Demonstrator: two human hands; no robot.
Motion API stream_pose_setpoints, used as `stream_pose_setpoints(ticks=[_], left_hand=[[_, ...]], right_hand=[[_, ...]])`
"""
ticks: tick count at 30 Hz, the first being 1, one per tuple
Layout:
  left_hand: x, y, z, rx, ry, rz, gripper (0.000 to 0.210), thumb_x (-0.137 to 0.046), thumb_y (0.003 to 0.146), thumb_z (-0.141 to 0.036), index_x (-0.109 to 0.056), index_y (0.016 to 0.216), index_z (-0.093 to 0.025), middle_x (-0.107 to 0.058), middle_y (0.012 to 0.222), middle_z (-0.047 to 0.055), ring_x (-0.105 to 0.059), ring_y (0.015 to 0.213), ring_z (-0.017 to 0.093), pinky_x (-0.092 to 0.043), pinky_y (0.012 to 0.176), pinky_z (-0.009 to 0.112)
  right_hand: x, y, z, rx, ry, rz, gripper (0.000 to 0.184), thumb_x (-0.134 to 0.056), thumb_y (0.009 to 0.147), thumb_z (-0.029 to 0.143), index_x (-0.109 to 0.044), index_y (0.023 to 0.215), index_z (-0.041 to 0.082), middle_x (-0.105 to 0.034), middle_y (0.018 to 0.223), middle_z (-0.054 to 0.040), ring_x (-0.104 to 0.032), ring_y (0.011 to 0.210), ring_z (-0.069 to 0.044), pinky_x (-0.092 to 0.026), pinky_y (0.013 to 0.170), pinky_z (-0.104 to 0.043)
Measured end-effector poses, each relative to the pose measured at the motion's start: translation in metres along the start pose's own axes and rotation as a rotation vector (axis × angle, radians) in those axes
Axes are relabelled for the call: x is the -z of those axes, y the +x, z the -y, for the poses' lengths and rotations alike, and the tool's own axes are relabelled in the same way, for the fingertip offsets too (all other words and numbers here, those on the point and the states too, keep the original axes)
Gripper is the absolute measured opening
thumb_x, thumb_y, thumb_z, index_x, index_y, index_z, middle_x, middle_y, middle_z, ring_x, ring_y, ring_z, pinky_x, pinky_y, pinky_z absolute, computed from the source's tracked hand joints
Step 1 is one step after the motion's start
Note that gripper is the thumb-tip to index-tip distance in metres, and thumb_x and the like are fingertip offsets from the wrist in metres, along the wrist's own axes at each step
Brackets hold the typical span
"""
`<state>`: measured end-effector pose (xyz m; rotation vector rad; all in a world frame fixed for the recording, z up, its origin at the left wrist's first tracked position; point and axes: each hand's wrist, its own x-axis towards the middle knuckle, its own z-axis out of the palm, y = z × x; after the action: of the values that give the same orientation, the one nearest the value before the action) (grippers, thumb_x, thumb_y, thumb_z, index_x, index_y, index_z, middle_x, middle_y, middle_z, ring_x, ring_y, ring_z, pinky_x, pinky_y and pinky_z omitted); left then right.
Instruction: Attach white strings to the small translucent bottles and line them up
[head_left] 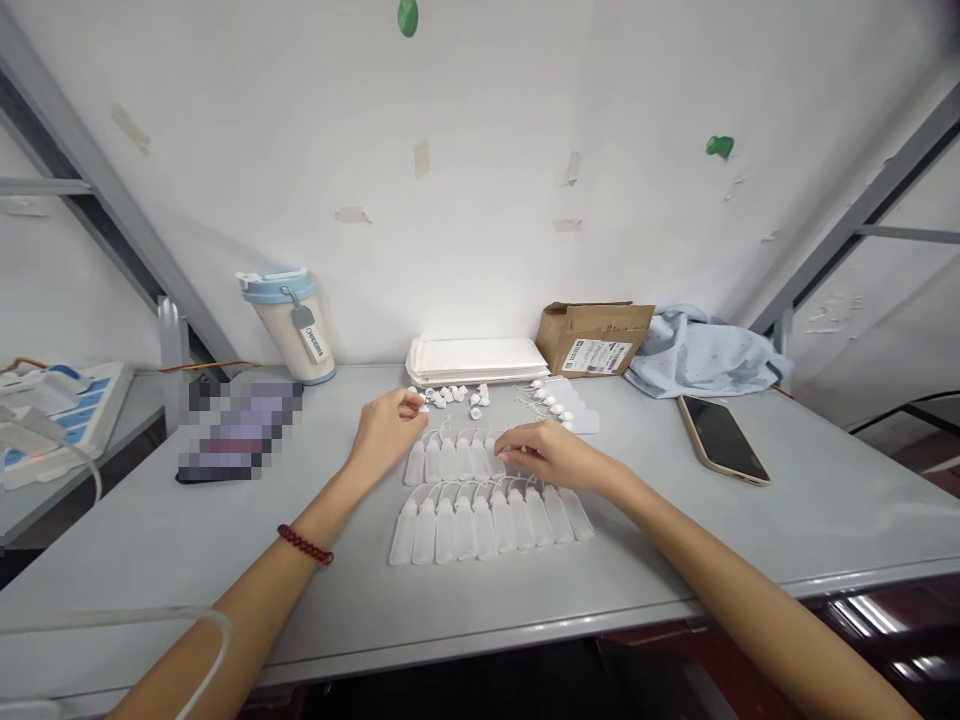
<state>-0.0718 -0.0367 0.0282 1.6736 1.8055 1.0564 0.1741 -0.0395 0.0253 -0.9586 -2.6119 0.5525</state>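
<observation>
My left hand (386, 432) is closed in a pinch at the left end of the pile of small white caps (450, 394). A small white cap-like piece (424, 407) shows at its fingertips. My right hand (553, 452) has its fingers curled together at the right end of the upper row of flat translucent white pieces (457, 460); what they grip is hidden. Nearer to me lies a second row of such pieces (484, 525), with thin white cords looping from their narrow tops. Beyond my right hand, more flat pieces with white caps and cords (562, 403) lie in a stack.
Stacked white trays (480, 358), a cardboard box (596, 340) and a light blue cloth (701, 350) stand along the wall. A tumbler (292, 325) and a blurred-out device (240, 432) are on the left. On the right lies a phone (724, 440). A white cable (172, 612) crosses my left forearm.
</observation>
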Motion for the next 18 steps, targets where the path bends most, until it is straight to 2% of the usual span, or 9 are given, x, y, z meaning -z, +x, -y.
stream_pose_setpoints(ticks=[7,11,15,18], left_hand=[[-0.004,-0.010,-0.012,0.056,-0.231,0.108,0.027,-0.068,0.058,-0.036,-0.061,0.075,-0.016,-0.070,0.076,0.004,-0.066,0.068,0.021,-0.048,0.064,0.029],[-0.004,-0.014,-0.015,0.081,-0.290,0.133,0.024,-0.068,0.060,-0.033,-0.061,0.074,-0.016,-0.069,0.074,0.003,-0.066,0.067,0.020,-0.048,0.065,0.030],[-0.006,-0.018,-0.017,0.119,-0.416,0.174,0.024,-0.069,0.061,-0.030,-0.061,0.077,-0.014,-0.067,0.081,0.004,-0.067,0.074,0.020,-0.051,0.071,0.032],[-0.008,-0.021,-0.020,0.129,-0.516,0.216,0.023,-0.070,0.063,-0.031,-0.060,0.076,-0.014,-0.065,0.083,0.004,-0.067,0.083,0.022,-0.052,0.073,0.032]], right_hand=[[-0.003,0.001,0.001,0.032,-0.040,0.001,0.028,-0.042,0.093,0.026,-0.068,0.097,0.017,-0.065,0.079,-0.0069,-0.057,0.068,-0.015,-0.041,0.064,-0.025],[-0.003,0.000,0.001,0.009,-0.062,0.031,0.028,-0.042,0.093,0.028,-0.068,0.098,0.019,-0.065,0.080,-0.0061,-0.058,0.069,-0.015,-0.040,0.064,-0.024],[-0.004,0.003,-0.001,-0.031,-0.120,0.045,0.029,-0.041,0.094,0.028,-0.068,0.097,0.018,-0.063,0.075,-0.0056,-0.056,0.066,-0.014,-0.037,0.061,-0.023],[-0.005,0.005,-0.003,-0.062,-0.210,0.007,0.029,-0.040,0.094,0.027,-0.068,0.095,0.018,-0.060,0.070,-0.0047,-0.051,0.060,-0.013,-0.032,0.056,-0.022]])
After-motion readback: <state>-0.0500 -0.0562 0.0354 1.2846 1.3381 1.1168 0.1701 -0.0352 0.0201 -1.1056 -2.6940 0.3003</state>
